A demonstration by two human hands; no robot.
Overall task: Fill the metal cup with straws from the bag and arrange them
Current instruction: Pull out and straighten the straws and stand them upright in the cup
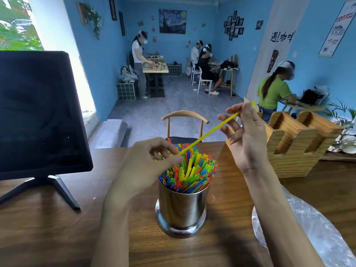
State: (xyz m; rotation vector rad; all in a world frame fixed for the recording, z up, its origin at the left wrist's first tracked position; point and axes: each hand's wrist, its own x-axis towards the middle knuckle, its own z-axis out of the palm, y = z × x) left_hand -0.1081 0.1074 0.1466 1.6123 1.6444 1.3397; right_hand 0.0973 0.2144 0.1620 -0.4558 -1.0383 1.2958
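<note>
Your metal cup (181, 207) looks nearly full: left hand (146, 164) pinches the packed straws (190, 170), right hand (244, 135) pinches one yellow straw (212, 131) still to seat.

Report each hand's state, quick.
Left hand: fingers pinch the lower end of the yellow straw over the metal cup.
Right hand: fingers grip the same straw's upper end.

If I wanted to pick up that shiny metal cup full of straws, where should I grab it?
Probably around the metal cup's straight middle wall, coming from the side. The straws fan out above the rim and block the top, and the flared base is wider and harder to wrap.
</note>
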